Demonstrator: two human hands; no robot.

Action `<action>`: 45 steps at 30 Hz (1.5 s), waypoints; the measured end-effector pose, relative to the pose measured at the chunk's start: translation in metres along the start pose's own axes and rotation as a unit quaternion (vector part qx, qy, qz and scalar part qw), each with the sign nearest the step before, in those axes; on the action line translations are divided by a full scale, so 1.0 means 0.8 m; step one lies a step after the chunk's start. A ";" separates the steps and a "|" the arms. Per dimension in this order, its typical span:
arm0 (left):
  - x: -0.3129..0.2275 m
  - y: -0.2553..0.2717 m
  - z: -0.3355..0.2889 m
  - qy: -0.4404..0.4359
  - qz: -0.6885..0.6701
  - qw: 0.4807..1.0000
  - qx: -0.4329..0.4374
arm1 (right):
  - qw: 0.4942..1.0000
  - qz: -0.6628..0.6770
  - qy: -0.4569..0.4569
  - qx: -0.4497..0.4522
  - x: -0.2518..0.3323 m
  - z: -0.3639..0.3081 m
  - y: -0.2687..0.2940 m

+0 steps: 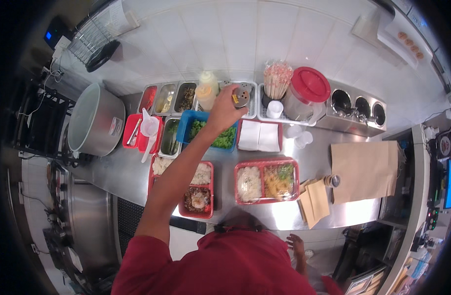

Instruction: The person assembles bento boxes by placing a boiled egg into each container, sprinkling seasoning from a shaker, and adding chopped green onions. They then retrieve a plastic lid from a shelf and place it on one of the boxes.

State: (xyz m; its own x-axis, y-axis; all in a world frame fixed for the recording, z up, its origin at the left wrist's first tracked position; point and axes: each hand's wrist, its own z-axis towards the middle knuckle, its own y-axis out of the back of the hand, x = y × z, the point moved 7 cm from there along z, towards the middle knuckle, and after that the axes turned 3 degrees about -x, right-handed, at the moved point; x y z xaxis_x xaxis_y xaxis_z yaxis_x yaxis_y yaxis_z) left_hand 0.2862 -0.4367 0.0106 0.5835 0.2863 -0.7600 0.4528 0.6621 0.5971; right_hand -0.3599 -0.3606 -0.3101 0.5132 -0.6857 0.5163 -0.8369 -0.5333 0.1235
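Observation:
My left hand (227, 109) reaches over the counter with its fingers closed round a shaker with a dark, holed top (241, 96). Under that forearm sits a red meal tray (209, 208) with rice and a dark topping with egg, partly hidden by the arm. A blue container (184, 129) of chopped greens stands just beyond it. To the right lies a second red meal box (267, 201) under a clear lid, holding rice and a yellowish dish with greens. My right hand (296, 244) hangs below the counter's front edge, fingers apart, with nothing visible in it.
Left stand a big metal pot (96, 120), a red container with a white scoop (147, 127) and metal pans of toppings. Squeeze bottles (205, 93), chopsticks (276, 81) and a red-lidded jug (309, 88) line the wall. Paper bags (363, 167) and a small jar (332, 181) lie right.

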 end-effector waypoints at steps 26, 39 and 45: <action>0.060 -0.030 0.053 -0.056 0.425 0.892 0.146 | 0.978 0.021 0.153 -0.138 0.084 -0.045 0.066; -0.079 0.116 -0.299 -0.053 -0.072 0.956 0.281 | 0.891 -0.050 0.373 0.255 0.343 -0.255 -0.341; -0.017 0.150 -0.392 0.007 -0.086 0.991 0.098 | 0.899 -0.066 0.371 0.225 0.283 -0.260 -0.446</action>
State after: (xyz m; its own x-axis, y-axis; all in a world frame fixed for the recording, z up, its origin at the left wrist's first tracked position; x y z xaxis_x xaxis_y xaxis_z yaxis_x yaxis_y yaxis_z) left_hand 0.1210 -0.1438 0.0117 0.4775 0.1925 -0.8573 0.6675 0.5549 0.4965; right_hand 0.0154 -0.2226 -0.0613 0.1950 -0.1714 0.9657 -0.5307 -0.8464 -0.0431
